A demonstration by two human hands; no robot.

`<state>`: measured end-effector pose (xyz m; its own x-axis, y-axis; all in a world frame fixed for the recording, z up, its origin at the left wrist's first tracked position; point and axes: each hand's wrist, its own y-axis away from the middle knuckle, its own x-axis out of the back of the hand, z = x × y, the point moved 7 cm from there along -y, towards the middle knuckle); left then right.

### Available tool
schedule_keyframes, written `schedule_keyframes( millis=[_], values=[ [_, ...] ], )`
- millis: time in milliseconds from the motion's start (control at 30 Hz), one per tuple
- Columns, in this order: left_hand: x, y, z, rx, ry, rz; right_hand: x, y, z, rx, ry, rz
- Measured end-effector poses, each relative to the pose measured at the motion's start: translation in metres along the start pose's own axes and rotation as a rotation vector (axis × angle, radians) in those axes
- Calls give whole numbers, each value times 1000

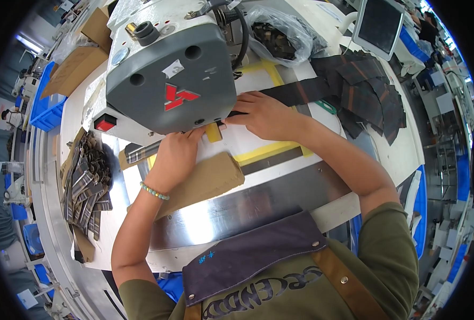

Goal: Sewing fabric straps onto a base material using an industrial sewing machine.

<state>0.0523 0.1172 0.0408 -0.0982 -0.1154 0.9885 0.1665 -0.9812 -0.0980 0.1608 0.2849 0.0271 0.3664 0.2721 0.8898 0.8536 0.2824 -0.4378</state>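
Observation:
A sewing machine [167, 74] with a grey front cover stands over the work surface. My left hand [174, 157] reaches in at the cover's lower edge, its fingers bent and partly hidden there. Across from it, my right hand [266, 116] is closed on a dark fabric strip [295, 93], thumb and fingers on either side of its end. The strip runs right to a pile of dark checked pieces [370, 90]. Between my hands sits a small yellow block [213, 132]. A piece of brown cardboard [205, 184] lies below my left hand. The needle area is hidden.
Several striped cut pieces [90, 184] are heaped at the left. Behind stand a clear plastic bag [285, 34] of dark parts and a screen [378, 25]. Green-handled scissors [327, 106] lie by the right pile. A blue crate [47, 109] borders the table's left side.

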Motion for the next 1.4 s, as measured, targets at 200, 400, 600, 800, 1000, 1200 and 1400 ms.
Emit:
schedule_keyframes(
  millis=[200,400,600,800,1000,1200,1400],
  values=[
    [-9,2,-17,52,145,111,8,1,3,0,-1,106],
    [-29,12,-58,437,515,239,6,3,14,-93,-71,186],
    [-65,8,-89,585,594,290,4,0,4,-27,-45,176],
    [-46,2,-65,565,733,298,1,5,-13,124,-4,80],
    [-13,12,-19,426,459,246,-3,19,-42,160,-75,-35],
    [-29,17,-20,549,708,258,16,21,-18,-234,38,119],
    [-29,-1,-10,553,692,235,2,19,-26,-8,-89,67]
  ],
)
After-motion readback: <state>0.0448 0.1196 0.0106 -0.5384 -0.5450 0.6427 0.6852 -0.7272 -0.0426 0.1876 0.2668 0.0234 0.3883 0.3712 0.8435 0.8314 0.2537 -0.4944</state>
